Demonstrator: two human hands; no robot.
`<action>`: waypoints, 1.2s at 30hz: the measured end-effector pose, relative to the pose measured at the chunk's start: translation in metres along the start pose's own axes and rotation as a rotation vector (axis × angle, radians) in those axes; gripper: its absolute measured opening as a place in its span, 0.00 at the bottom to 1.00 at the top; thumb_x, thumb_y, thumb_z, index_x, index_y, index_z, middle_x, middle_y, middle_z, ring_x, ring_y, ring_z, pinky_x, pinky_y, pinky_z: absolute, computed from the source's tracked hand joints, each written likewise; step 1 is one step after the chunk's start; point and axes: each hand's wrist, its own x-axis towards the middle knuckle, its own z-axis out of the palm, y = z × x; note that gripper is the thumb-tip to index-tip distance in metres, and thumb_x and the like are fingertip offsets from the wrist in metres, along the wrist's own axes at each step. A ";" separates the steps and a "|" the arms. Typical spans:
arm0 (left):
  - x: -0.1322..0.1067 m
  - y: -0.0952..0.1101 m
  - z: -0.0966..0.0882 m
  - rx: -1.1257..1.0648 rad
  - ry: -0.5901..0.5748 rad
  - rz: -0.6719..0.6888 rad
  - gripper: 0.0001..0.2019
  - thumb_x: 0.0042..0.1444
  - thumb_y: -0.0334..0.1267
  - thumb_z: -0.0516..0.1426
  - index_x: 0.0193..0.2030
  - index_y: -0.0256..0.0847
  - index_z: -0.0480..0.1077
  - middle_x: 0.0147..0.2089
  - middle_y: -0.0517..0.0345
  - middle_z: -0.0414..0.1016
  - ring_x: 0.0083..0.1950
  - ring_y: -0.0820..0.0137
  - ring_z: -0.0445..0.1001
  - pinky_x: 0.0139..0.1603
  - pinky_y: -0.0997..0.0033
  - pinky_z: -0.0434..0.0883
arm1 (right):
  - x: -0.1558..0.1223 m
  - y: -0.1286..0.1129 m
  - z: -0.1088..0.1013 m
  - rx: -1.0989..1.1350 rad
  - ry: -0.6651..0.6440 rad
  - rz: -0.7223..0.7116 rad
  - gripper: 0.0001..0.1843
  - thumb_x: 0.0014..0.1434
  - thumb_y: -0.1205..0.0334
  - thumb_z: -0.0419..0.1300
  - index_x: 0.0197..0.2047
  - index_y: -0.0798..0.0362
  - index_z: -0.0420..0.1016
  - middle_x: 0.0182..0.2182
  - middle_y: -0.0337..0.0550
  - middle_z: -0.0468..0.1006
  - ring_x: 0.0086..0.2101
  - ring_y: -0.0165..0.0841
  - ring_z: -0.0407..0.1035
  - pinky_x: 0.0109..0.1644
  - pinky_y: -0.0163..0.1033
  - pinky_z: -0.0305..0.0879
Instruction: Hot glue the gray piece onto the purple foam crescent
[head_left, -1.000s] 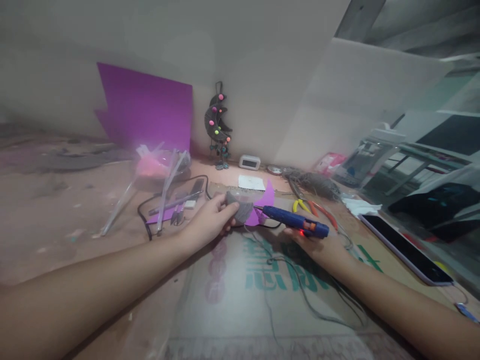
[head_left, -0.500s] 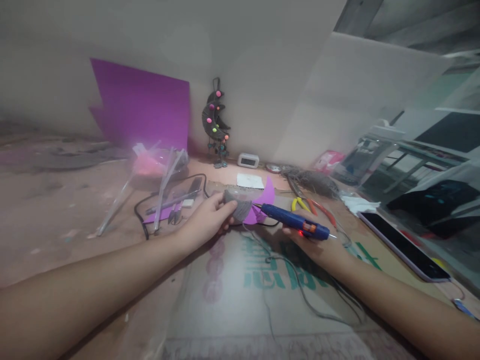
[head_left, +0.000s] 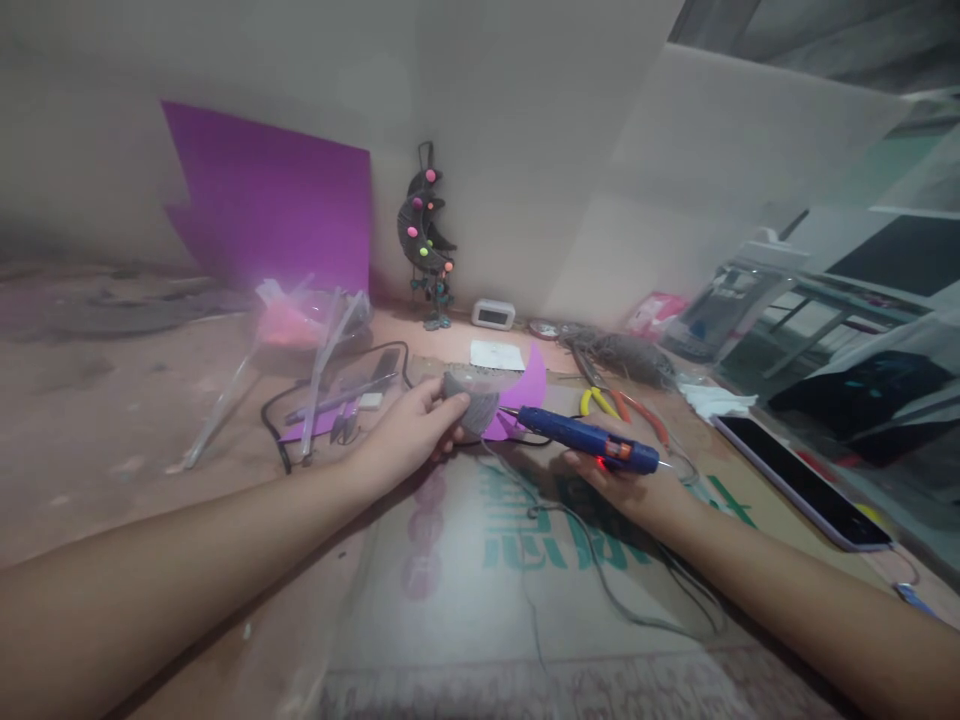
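My left hand (head_left: 421,428) is closed on the left end of a purple paper crescent (head_left: 531,382), which is partly wrapped in grey yarn (head_left: 481,412). My right hand (head_left: 611,468) grips a blue hot glue gun (head_left: 574,430) with a small red light lit. The gun's nozzle points left and meets, or nearly meets, the edge of the wrapped yarn. A loose grey strand (head_left: 592,550) trails from the crescent across the cardboard (head_left: 450,640) and under my right forearm.
Pliers (head_left: 600,402) with yellow and orange handles and a grey yarn bundle (head_left: 622,355) lie behind my right hand. A phone (head_left: 799,480) is at the right. Glue sticks (head_left: 322,390) stick out at the left. A finished moon ornament (head_left: 424,230) hangs behind, near a small clock (head_left: 493,314).
The whole view has shifted slightly, so things appear a little higher and further left. Both hands keep their holds, with the glue gun's nozzle still by the yarn edge.
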 end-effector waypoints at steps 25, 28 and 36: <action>-0.001 0.000 -0.002 0.018 -0.007 -0.025 0.10 0.58 0.45 0.53 0.34 0.41 0.61 0.21 0.67 0.64 0.18 0.80 0.61 0.15 0.84 0.57 | 0.000 -0.002 0.000 -0.026 -0.049 0.033 0.09 0.57 0.55 0.60 0.29 0.50 0.68 0.24 0.37 0.70 0.25 0.32 0.64 0.29 0.36 0.60; -0.001 0.000 -0.001 -0.003 -0.003 -0.028 0.11 0.57 0.46 0.54 0.33 0.41 0.60 0.21 0.67 0.65 0.17 0.80 0.62 0.15 0.84 0.56 | 0.000 -0.001 0.000 -0.023 -0.044 0.024 0.11 0.57 0.55 0.60 0.28 0.50 0.67 0.23 0.37 0.70 0.25 0.31 0.63 0.28 0.36 0.59; 0.001 -0.002 -0.002 -0.025 -0.002 -0.029 0.12 0.56 0.47 0.55 0.33 0.41 0.59 0.20 0.68 0.64 0.17 0.80 0.61 0.15 0.84 0.56 | 0.001 -0.002 0.001 -0.037 -0.042 0.043 0.11 0.56 0.55 0.60 0.26 0.51 0.66 0.22 0.36 0.68 0.24 0.30 0.62 0.27 0.35 0.57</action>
